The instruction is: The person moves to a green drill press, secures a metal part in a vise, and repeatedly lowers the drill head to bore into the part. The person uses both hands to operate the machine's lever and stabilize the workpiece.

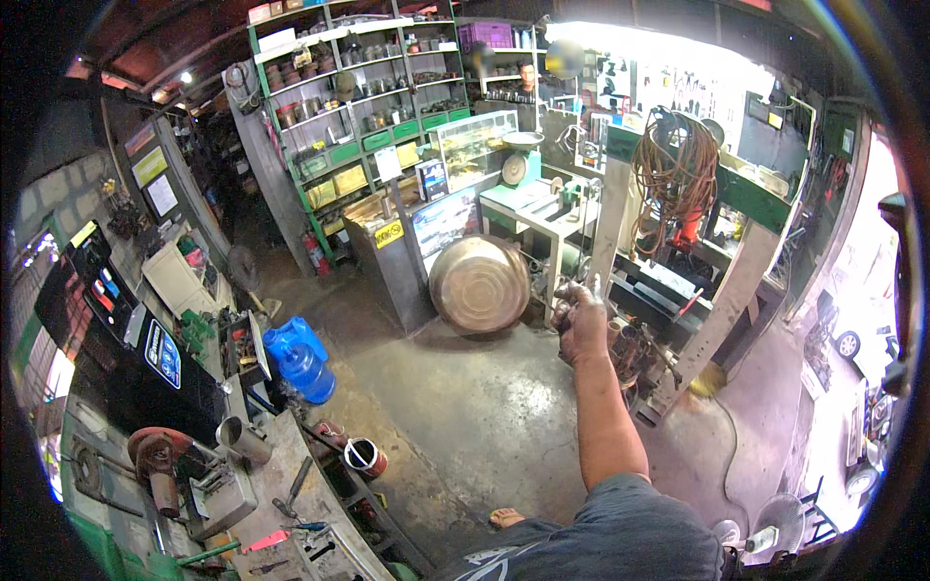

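Drum (480,281), brownish and metallic, is found on the concrete floor (484,387), standing on its curved side with a broad round face turned toward the camera. Concentric rings are visible on the face. It is placed just beside the counter (389,281), left of the upright post (610,213) of a frame. The right hand (581,324) is held out at arm's length, fingers partly curled. In the view it is set between the drum and the dark metal parts (630,356); contact with either, or with the post, cannot be established. Whether anything is pinched between the fingers cannot be told. The left hand is not seen.

Handling, judged from appearance only: the drum is taken to be heavy and stiff, not fragile, and liable to roll on its curved side. The face is judged too broad and smooth for a grip. Hold would best be taken at the rim, with support given at both sides. Weight is uncertain, since wall thickness and any contents are hidden. The dark metal parts are judged rigid and possibly greasy; a firm edge would be preferred for grasping.
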`<state>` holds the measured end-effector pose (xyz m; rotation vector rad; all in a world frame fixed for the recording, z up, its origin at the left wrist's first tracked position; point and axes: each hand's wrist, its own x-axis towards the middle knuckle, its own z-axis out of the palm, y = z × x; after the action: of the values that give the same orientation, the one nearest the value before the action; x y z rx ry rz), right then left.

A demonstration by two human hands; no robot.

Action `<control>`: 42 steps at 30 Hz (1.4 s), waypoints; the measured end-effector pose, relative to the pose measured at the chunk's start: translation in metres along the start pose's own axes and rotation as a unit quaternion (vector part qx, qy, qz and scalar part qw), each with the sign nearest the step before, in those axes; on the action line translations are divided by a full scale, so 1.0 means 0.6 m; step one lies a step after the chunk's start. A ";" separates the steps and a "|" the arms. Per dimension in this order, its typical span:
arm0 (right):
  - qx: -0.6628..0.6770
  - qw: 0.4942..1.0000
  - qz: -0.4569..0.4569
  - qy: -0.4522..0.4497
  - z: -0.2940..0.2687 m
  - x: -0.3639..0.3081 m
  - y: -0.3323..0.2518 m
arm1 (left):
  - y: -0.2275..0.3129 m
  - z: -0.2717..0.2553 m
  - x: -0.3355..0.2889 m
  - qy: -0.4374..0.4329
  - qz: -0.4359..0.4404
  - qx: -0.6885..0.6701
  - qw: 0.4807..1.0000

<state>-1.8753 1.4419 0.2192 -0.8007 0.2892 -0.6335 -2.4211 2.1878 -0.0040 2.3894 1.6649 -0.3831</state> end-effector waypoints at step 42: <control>-0.744 0.171 0.340 -0.549 -0.622 0.110 0.632 | 0.192 -0.135 -0.117 0.080 0.044 -0.069 0.994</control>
<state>-1.8409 1.3851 -0.3126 -2.5275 -0.2916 1.6967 -2.3286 2.1114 0.0976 2.4344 1.5856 -0.0626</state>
